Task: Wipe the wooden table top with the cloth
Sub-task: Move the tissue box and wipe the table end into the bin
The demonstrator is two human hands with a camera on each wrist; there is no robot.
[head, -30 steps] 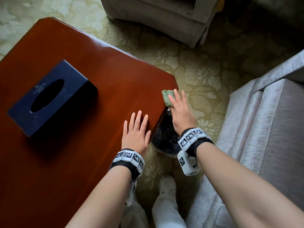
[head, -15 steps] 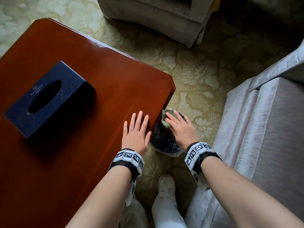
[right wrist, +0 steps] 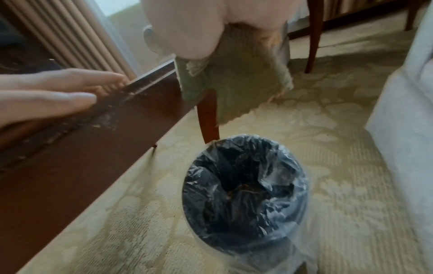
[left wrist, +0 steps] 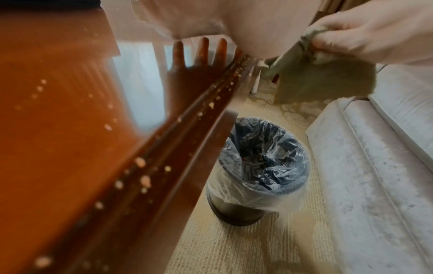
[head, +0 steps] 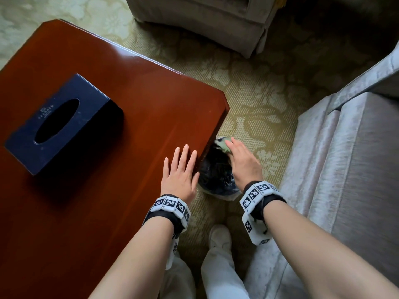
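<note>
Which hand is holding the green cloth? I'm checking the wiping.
The right hand grips the green cloth over the lined bin; the left hand lies flat on the wooden table.

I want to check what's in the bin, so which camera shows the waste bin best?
The right wrist view: it looks almost straight down into the lined waste bin, whole rim visible. The left wrist view shows the bin clearly too, but from the side. In the head view the right hand and table hide most of it.

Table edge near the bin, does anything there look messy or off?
Yes. Pale crumbs dot the table top and its edge moulding beside the left hand. The right hand holds the cloth off the table, above the bin.
</note>
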